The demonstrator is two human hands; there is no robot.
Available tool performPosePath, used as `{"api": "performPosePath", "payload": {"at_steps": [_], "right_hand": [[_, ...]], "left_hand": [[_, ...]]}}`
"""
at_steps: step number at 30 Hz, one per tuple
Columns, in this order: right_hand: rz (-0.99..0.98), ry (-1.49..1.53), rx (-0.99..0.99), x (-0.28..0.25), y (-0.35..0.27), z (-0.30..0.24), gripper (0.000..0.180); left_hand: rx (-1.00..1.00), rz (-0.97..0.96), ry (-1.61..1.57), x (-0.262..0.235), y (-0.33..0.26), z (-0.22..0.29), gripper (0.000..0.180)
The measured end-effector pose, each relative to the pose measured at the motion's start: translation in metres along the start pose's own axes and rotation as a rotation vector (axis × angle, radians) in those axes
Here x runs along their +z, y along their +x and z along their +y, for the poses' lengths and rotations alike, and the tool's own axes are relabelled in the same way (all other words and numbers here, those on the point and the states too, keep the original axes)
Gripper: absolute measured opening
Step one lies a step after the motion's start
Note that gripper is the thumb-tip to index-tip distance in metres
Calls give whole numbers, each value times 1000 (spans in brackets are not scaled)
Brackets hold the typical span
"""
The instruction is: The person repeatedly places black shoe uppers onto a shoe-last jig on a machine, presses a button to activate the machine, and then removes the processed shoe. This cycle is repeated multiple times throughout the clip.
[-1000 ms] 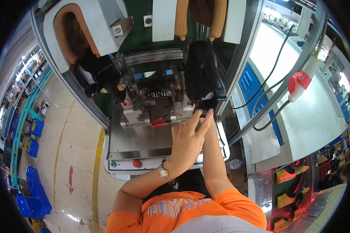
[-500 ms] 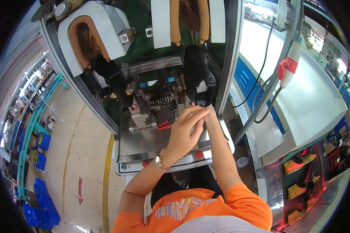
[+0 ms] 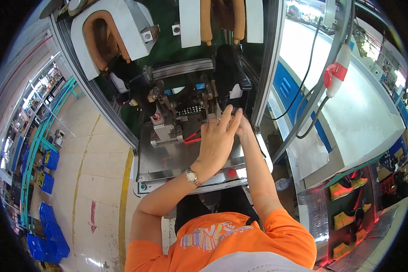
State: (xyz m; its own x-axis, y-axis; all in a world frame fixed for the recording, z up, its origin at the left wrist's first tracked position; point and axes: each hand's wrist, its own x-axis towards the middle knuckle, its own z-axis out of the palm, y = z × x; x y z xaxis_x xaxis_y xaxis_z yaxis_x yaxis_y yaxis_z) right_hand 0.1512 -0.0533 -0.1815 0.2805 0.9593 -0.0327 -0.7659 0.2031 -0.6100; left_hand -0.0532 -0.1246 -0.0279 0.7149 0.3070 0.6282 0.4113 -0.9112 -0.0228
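My left hand (image 3: 218,139), with a wristwatch (image 3: 191,176) at its wrist, reaches over the right side of the machine's metal table (image 3: 163,167). Its fingers are stretched out, and their tips are at the lower end of a black form (image 3: 226,68) with a white patch. Close against it, my right hand (image 3: 244,126) is at the same end of the form, its fingers mostly hidden. Whether either hand holds anything there does not show. A second black form (image 3: 131,79) leans on the left. Between the forms is a metal clamp mechanism (image 3: 186,102).
A red-handled tool (image 3: 192,137) lies on the table left of my hands. Above hang white plates (image 3: 190,27) with brown U-shaped pads (image 3: 89,41). Metal posts (image 3: 263,81) flank the space. Orange-yellow shoe pieces (image 3: 342,221) sit in a red-lit unit at lower right.
Both hands have moved slightly farther forward toward the right black form. My left hand has turned back-up, its fingers straighter and more spread than before.
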Motion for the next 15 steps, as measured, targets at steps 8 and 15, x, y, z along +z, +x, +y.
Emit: {"api": "performPosePath", "payload": {"at_steps": [8, 15], "right_hand": [[239, -17, -278, 6, 10, 14, 10], [249, 21, -256, 6, 4, 16, 13]], "left_hand": [[-151, 43, -107, 11, 2, 16, 64], [-172, 46, -200, 13, 4, 18, 64]]}}
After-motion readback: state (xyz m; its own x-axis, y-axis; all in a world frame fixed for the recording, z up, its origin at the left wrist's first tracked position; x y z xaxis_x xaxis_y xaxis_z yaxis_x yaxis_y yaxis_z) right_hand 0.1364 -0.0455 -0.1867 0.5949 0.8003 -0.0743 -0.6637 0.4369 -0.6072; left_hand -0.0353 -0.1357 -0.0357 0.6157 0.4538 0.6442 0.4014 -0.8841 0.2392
